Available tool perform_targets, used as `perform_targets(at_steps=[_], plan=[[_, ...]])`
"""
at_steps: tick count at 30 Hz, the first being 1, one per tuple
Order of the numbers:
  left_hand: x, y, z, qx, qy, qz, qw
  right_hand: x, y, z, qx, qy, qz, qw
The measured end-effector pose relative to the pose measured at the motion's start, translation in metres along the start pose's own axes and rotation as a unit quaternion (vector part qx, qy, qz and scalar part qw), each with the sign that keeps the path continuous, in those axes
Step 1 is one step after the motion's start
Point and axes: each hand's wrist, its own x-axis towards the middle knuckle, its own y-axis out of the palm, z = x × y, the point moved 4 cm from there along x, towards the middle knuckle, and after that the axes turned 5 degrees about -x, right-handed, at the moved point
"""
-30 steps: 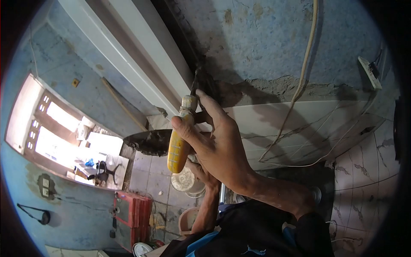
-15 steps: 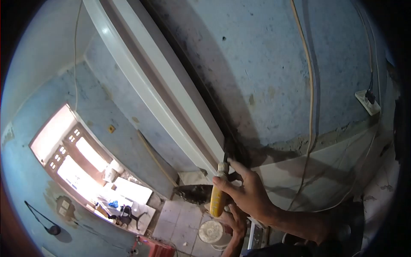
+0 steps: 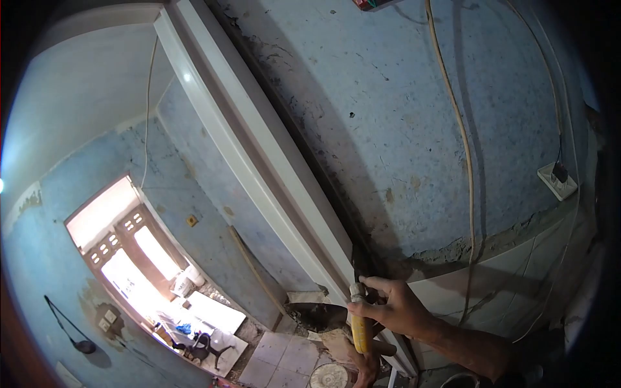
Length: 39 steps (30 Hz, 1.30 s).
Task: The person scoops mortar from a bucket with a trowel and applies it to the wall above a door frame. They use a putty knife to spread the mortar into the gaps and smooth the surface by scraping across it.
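A white door or window frame [image 3: 278,149] slants down beside the blue wall. At its lower end my right hand [image 3: 398,309] closes on a yellow-handled tool [image 3: 362,333], thumb across it near its rounded metal collar [image 3: 357,291]. The index finger points toward the gap between frame and wall. Whatever lies at the tool's upper tip is too dark to make out. Below, my left hand [image 3: 344,346] is bent around the lower part of the handle, some of its fingers hidden behind it.
A bucket [image 3: 328,376] stands on the tiled floor [image 3: 284,354] below my hands. One long cable [image 3: 462,129] hangs down the wall on the right, near a socket with a plug [image 3: 557,180]. A wooden stick [image 3: 255,268] leans at the far wall, beside a bright window [image 3: 123,258].
My view has tilted upward, so the frame, hands and bucket sit lower and further right. Both hands stay at the yellow-handled tool; the left has come higher along the handle.
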Motion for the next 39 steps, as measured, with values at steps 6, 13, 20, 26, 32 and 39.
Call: perform_targets(at_steps=[6, 13, 20, 26, 32, 39], plan=[[0.015, 0.013, -0.027, -0.273, -0.069, 0.006, 0.959, -0.017, -0.021, 0.008, 0.076, 0.036, 0.058, 0.995], [0.022, 0.011, -0.031, -0.273, -0.022, 0.087, 0.958, -0.054, -0.056, 0.033, -0.023, 0.088, 0.015, 0.996], [0.022, 0.011, -0.029, -0.278, -0.024, 0.049, 0.959, -0.024, -0.074, 0.046, -0.191, 0.026, -0.014, 0.981], [0.021, 0.01, -0.03, -0.279, -0.032, 0.048, 0.959, -0.008, -0.081, 0.058, -0.31, -0.029, -0.023, 0.95], [0.022, 0.011, -0.029, -0.285, -0.029, 0.089, 0.954, 0.014, -0.098, 0.052, -0.289, -0.002, 0.009, 0.957], [0.021, 0.011, -0.027, -0.293, -0.029, 0.09, 0.951, 0.034, -0.108, 0.063, -0.416, 0.017, -0.017, 0.909]])
